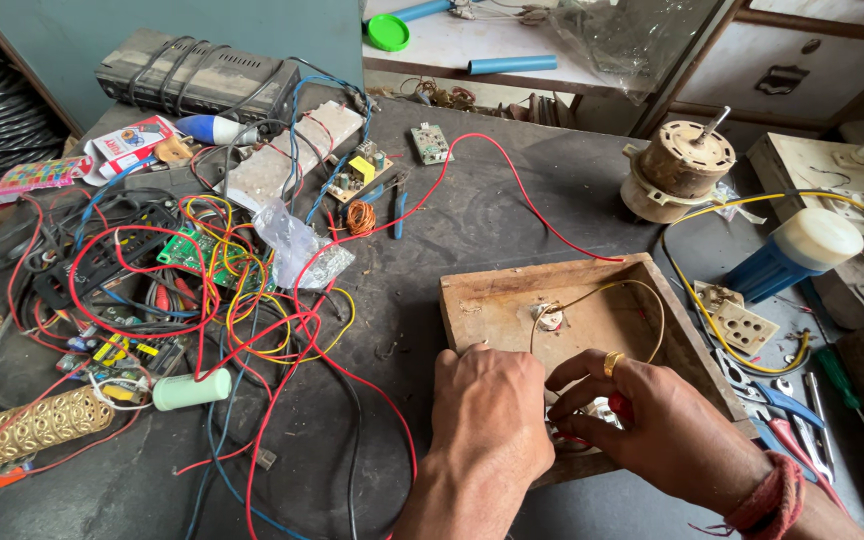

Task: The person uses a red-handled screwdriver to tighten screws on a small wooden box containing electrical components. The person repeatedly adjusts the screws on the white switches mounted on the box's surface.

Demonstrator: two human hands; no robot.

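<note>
Left hand (487, 415): curled into a loose fist, knuckles up, resting on the near edge of the wooden box (482, 300); whether it grips anything cannot be told, since the fingers hide beneath.
Right hand (652, 425): fingers pinched closed around a small red-handled tool (620, 407), probably a screwdriver, held inside the box; 1 gold ring on a finger, red thread at the wrist.
Wooden box: shallow open tray lying on the dark workbench (512, 190), directly in front of the person.
Yellow wire (642, 295): arcs from a small round fitting (548, 317) on the box floor toward the right hand.
Left of box: tangle of red, yellow and blue wires (222, 300) over a green circuit board (187, 250).
Beyond box: round motor (680, 165), well apart.
Right of box: blue-and-white lamp (797, 255) beside loose pliers (782, 400).
</note>
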